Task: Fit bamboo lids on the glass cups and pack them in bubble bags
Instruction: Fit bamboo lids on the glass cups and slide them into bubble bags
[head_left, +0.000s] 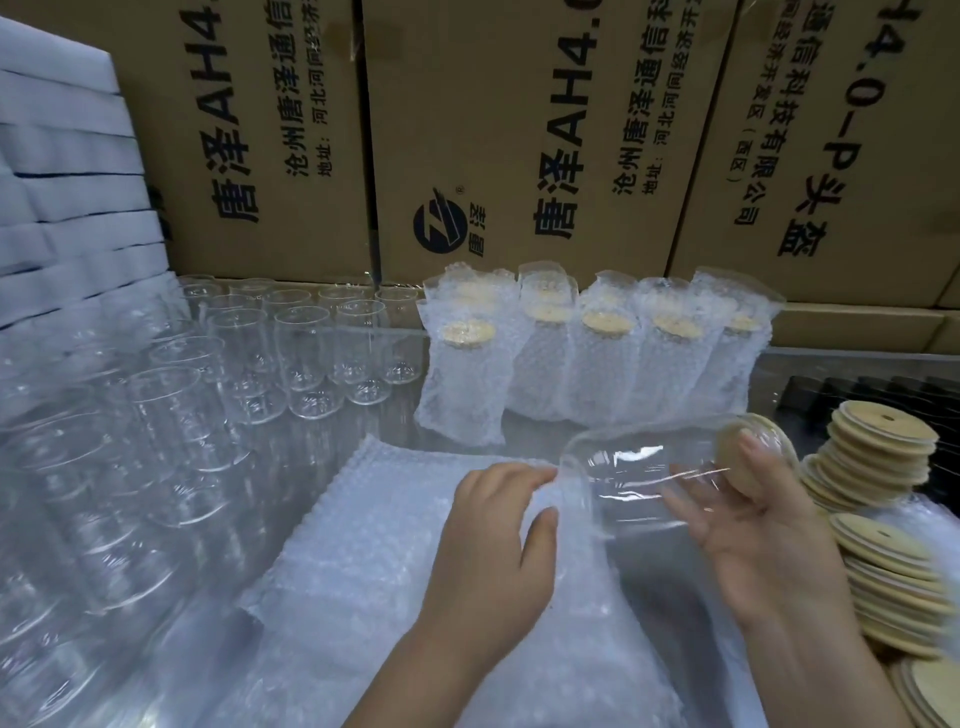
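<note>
My right hand (748, 525) holds a clear glass cup (644, 467) on its side, with a bamboo lid (753, 457) fitted on the end that points right. The thumb presses on the lid and the fingers curl under the glass. The cup's base points left, at the mouth of a bubble bag (561, 525). My left hand (493, 540) pinches the edge of that bag, which lies on top of a flat pile of bubble bags (374, 519).
Several bare glass cups (306, 353) stand at left and back left. Several bagged, lidded cups (597, 353) stand in a row at the back. Stacks of bamboo lids (883, 519) sit at right. Cardboard boxes (519, 130) form the back wall, with white foam sheets (62, 182) at far left.
</note>
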